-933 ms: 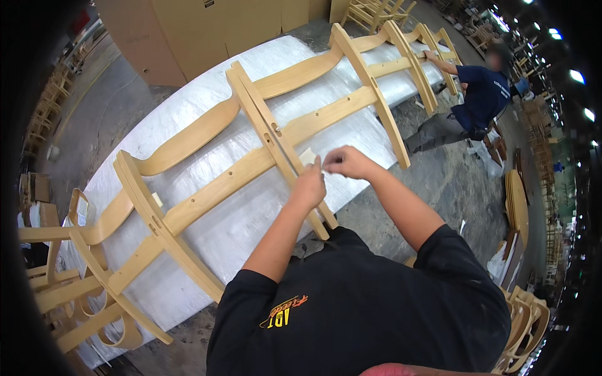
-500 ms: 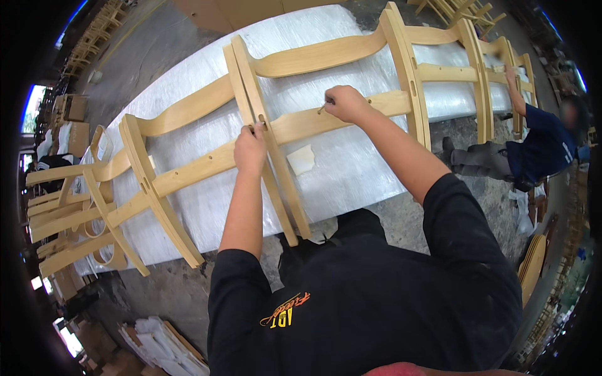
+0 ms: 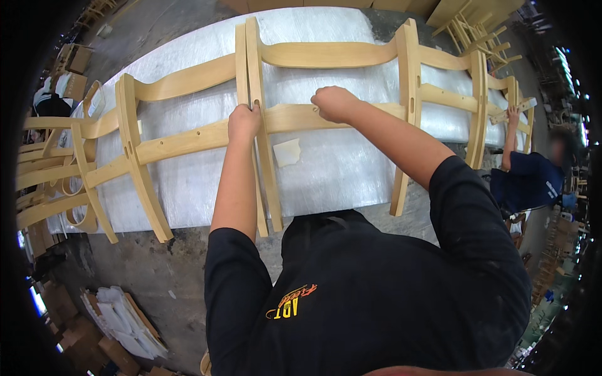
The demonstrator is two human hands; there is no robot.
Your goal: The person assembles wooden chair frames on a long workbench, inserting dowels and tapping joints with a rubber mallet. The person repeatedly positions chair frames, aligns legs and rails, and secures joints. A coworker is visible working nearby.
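Observation:
Pale wooden chair-back frames stand side by side in a row. My left hand (image 3: 243, 123) is closed at the slotted post (image 3: 253, 69) where two frames meet, its thumb and finger near the slot; anything pinched there is too small to make out. Further right, my right hand (image 3: 337, 104) forms a closed fist against the lower rail (image 3: 288, 118), beside a hole in it. What this fist holds is hidden by the fingers. The curved upper rail (image 3: 326, 55) runs beyond both hands.
Plastic-wrapped padding (image 3: 332, 169) covers the table under the frames, with a torn paper scrap (image 3: 287, 152) on it. At the right, a co-worker (image 3: 527, 178) reaches to the row's far end. More wooden frames (image 3: 50, 169) crowd the left end. Cardboard and white sheets (image 3: 122, 323) lie on the floor.
My view has shifted, so the row sits differently. The thin rod seen under my right fist at the rail hole is now out of sight. The co-worker's arm has risen along the frame end.

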